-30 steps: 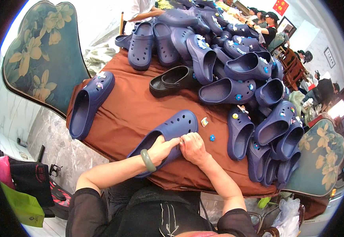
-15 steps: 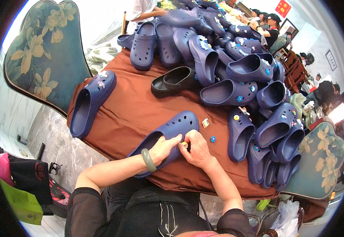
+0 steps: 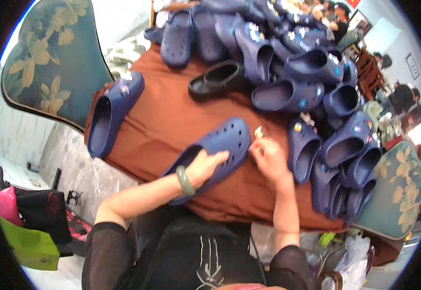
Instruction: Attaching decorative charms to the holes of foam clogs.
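A plain navy clog (image 3: 220, 137) lies tilted on the brown-covered table, its toe pointing away and to the right. My left hand (image 3: 203, 168), with a green bangle at the wrist, grips it, thumb on the perforated upper and fingers inside or behind, partly hidden. Just right of the toe is my right hand (image 3: 272, 158), its fingertips pinched and slightly blurred. A small yellowish shoe charm (image 3: 260, 150) shows between them. Right beyond those fingertips, a light-coloured charm (image 3: 259, 131) lies on the cloth.
Several navy clogs with charms are heaped at the back and right, one decorated clog (image 3: 108, 118) lying at the left edge. A black clog (image 3: 217, 79) sits mid-table. Floral-backed chairs (image 3: 46, 63) flank the table (image 3: 167, 104). Bags (image 3: 31, 246) are at lower left; people work far off.
My right hand has moved right, away from the clog's upper, to the loose charms. The blue flower charm is now hidden by that hand. My left hand still holds the clog; the view has shifted slightly.
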The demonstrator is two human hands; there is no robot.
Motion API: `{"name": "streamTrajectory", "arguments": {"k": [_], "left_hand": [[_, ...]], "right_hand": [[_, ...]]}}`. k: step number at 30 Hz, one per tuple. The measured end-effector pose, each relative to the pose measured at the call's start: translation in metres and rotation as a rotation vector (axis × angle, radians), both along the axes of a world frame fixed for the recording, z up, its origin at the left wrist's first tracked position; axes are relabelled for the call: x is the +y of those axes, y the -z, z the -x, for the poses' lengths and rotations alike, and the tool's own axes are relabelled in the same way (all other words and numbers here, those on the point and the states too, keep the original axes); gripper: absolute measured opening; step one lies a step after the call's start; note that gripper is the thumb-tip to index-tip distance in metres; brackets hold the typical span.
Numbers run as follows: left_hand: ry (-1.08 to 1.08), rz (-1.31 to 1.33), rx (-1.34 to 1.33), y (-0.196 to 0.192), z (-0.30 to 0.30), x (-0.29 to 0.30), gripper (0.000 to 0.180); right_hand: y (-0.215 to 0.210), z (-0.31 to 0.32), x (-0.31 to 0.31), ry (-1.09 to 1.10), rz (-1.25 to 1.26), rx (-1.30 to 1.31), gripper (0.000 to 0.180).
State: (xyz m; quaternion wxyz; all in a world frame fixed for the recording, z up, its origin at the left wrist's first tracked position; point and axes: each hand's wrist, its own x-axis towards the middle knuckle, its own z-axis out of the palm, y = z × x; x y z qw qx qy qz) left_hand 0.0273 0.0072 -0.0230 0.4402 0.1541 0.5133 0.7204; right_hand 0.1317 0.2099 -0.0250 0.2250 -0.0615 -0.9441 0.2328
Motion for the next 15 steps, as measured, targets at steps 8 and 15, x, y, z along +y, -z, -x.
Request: {"name": "streamTrajectory", "arguments": {"k": [8, 15], "left_hand": [[-0.08, -0.033, -0.241, -0.017, -0.002, -0.026, 0.042], [-0.107, -0.062, -0.304, -0.01, -0.01, -0.029, 0.043]], "right_hand": [[-0.013, -0.018, 0.036, -0.078, 0.003, -0.349, 0.016], [0.003, 0.006, 0.036, 0.21, 0.083, -0.101, 0.022]]}}
